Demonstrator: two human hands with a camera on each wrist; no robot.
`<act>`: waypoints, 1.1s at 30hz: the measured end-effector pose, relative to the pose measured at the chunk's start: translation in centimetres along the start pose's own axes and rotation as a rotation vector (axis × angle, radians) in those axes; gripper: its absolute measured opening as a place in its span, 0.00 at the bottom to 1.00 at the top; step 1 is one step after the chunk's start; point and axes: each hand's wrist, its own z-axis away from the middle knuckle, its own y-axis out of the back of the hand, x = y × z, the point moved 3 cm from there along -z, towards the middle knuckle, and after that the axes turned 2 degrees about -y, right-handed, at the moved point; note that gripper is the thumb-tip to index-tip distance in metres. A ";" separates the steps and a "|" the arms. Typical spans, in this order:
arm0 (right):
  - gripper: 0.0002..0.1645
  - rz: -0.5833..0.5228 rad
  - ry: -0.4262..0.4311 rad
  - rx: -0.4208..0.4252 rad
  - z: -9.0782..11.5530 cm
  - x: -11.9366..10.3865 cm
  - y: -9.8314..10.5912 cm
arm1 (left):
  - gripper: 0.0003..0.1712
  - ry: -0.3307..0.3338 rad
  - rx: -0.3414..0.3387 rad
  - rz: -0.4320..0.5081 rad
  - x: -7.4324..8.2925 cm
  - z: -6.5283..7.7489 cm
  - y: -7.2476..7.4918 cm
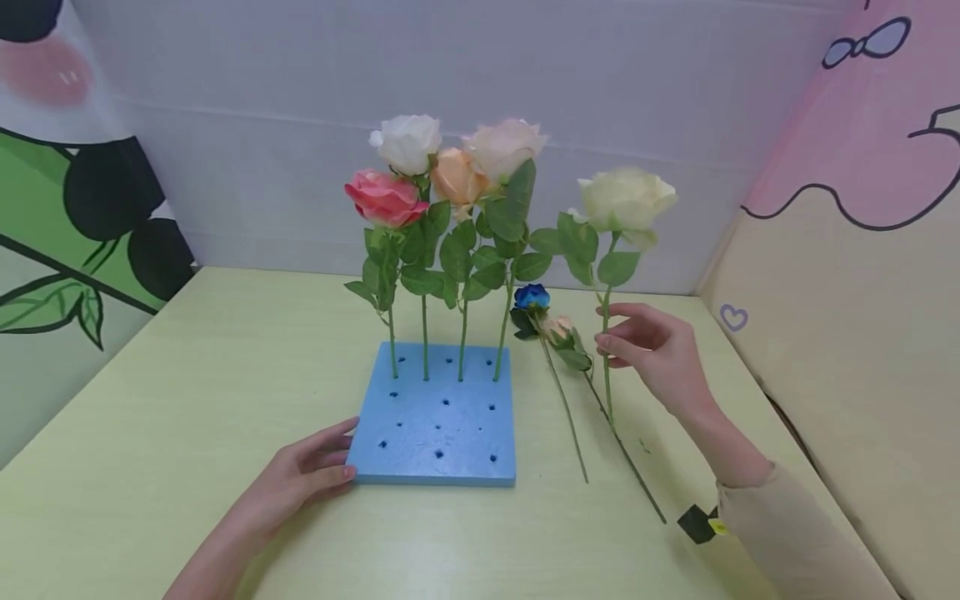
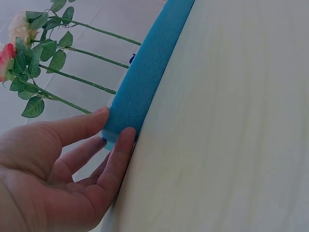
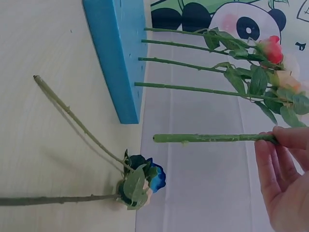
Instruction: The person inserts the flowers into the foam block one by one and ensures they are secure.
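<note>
At its left edge the blue foam block [image 1: 438, 412] is held by my left hand [image 1: 311, 467], with fingertips and thumb at the front-left corner [image 2: 113, 137]. A pale cream rose [image 1: 626, 200] stands upright to the right of the block; my right hand [image 1: 660, 354] pinches its green stem [image 3: 207, 138] between thumb and fingers. The stem's cut lower end shows in the right wrist view, apart from the block. In the block's back row stand a red-pink rose [image 1: 386, 198], a white rose [image 1: 408, 143], a peach rose [image 1: 456, 177] and a pale pink rose [image 1: 506, 146].
Right of the block, a blue rose [image 1: 532, 297] and a peach-pink rose [image 1: 558, 327] lie on the table [image 1: 225, 375]. A small black object [image 1: 697, 524] sits by the right sleeve. Several holes dot the block's front part. A white wall [image 1: 285, 167] rises behind.
</note>
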 end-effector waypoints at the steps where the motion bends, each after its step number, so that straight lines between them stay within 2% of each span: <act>1: 0.21 -0.005 0.013 0.008 0.0 -0.3 -0.3 | 0.44 0.003 0.001 -0.003 0.0 0.0 0.0; 8: 0.19 -0.050 0.099 0.015 -0.5 -2.0 -2.6 | 0.44 0.001 0.002 -0.003 0.1 0.0 0.0; 16: 0.18 -0.115 0.184 -0.002 -0.9 -3.5 -6.4 | 0.43 0.013 0.007 -0.015 -0.1 0.1 -0.2; 20: 0.17 -0.150 0.203 -0.029 -1.2 -4.1 -8.4 | 0.43 0.013 0.007 -0.006 -0.1 0.1 -0.2; 27: 0.15 -0.141 0.249 -0.098 -1.9 -4.3 -11.8 | 0.43 0.017 0.009 -0.012 -0.1 0.0 -0.2; 33: 0.13 -0.164 0.266 -0.151 -2.5 -4.5 -14.2 | 0.43 0.005 0.008 -0.006 0.1 0.1 -0.1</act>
